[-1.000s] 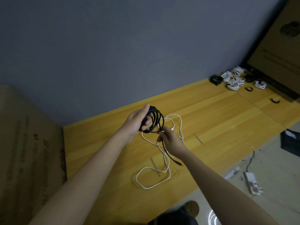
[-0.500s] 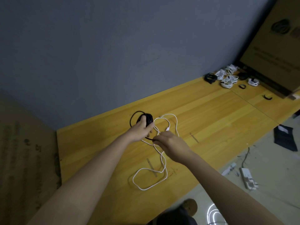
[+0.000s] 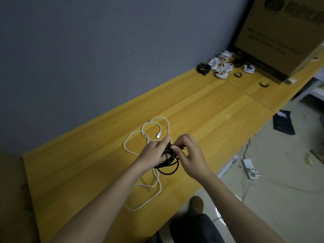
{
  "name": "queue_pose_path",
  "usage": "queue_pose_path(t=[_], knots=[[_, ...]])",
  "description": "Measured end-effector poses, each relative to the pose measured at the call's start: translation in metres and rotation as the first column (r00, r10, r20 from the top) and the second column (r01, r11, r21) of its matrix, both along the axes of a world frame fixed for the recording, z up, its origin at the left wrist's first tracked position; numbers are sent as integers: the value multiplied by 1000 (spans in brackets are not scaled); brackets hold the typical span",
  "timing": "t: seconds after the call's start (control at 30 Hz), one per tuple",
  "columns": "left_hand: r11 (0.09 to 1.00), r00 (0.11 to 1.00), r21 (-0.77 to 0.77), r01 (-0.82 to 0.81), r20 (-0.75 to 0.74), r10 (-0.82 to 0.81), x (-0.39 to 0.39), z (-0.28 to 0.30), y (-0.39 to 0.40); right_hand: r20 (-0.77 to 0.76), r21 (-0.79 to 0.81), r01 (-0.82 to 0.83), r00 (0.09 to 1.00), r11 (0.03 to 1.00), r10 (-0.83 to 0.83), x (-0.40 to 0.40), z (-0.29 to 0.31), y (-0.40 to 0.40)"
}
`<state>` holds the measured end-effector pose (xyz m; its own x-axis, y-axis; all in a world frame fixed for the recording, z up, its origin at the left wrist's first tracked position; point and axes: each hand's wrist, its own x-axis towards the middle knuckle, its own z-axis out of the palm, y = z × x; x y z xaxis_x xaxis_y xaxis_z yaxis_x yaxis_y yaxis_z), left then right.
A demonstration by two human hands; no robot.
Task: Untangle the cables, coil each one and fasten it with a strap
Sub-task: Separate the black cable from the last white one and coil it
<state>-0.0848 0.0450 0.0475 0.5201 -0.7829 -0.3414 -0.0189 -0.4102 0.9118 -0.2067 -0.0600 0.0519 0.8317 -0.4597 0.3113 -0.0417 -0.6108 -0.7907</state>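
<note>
A black cable (image 3: 169,163) is gathered in several loops above the wooden table (image 3: 201,120). My left hand (image 3: 154,153) grips the bundle of loops from the left. My right hand (image 3: 190,155) pinches the black cable's end at the top of the coil, close to my left fingers. A loose white cable (image 3: 154,186) lies uncoiled on the table under and around both hands, its plug (image 3: 158,135) just beyond my left hand.
At the far right of the table lie several coiled white cables (image 3: 222,67), a coiled black cable (image 3: 203,68) and two loose black straps (image 3: 238,75) (image 3: 264,84). A large cardboard box (image 3: 284,32) stands behind them. A power strip (image 3: 249,168) lies on the floor.
Both hands came nearer to me with the black coil, lifting it off the white cable. My right hand now pinches the cable end at the coil's top.
</note>
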Motion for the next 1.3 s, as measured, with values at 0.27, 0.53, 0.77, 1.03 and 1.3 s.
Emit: queue_pose_path(t=[0.27,0.53,0.77,1.03,1.3], knots=[[997,987,-2,81,-140,-80,-12,7,-130,-227,115,-122,963,986,146,-35,0,-111],[1000,999,3,-31,-34,31,-63,24,-289,-240,257,-163,944,953,226,-74,3,-280],[964,911,-65,-258,317,265,-85,22,-397,-169,233,72,985,970,-33,-79,-4,-352],[984,900,-149,-102,408,155,-70,5,-513,-180,8,210,962,978,-205,-56,-12,-479],[993,987,82,81,132,-92,-30,-40,-640,-322,-17,236,919,972,-229,-26,-49,-623]])
